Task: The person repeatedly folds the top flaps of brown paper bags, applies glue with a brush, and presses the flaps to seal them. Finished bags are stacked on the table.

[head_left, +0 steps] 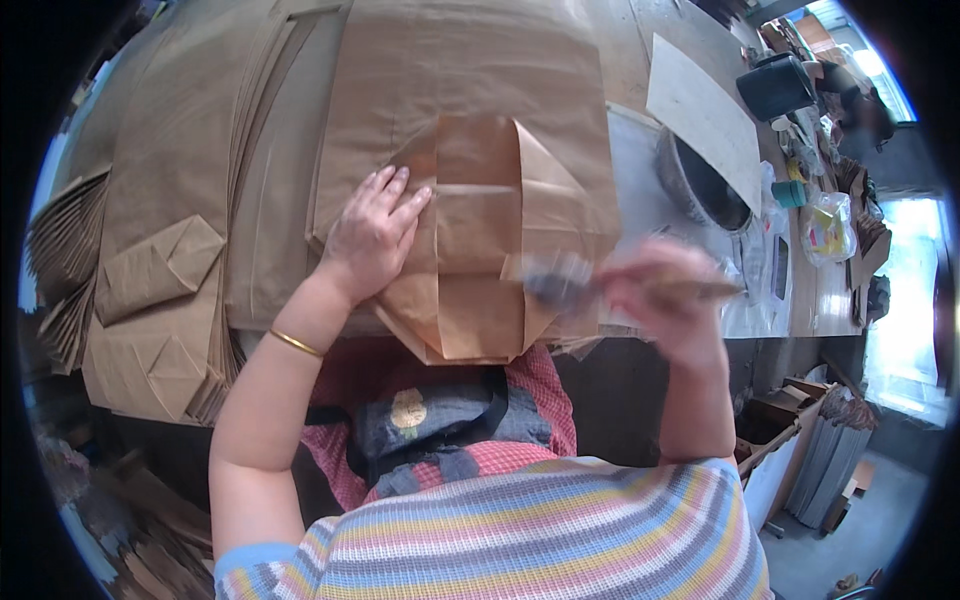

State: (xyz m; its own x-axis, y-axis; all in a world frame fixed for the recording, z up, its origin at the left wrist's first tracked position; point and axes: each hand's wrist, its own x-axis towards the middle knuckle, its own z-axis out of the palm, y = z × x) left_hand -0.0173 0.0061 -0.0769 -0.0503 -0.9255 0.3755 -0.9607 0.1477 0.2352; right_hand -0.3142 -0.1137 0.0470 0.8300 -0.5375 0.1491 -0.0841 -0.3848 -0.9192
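Observation:
A brown paper bag (480, 235) lies in front of me, its near end spread into an opened-out, folded bottom with a rectangular middle panel. My left hand (372, 235) rests on the left side of that bottom, fingers stretched out and lying flat on the paper. Over the right flap, my right hand (665, 290) is closed round the handle of a brush (560, 283). Motion smears both the hand and the brush. The bristle end is at the flap; whether it touches the paper I cannot tell.
To the left lie stacks of brown paper bags (165, 265), some with folded bottoms. A dark bowl (695, 185) stands at the right, partly under a pale board (705, 120). Beyond it are a clear plastic bag (828, 228), a teal container (789, 194) and a dark bin (776, 86).

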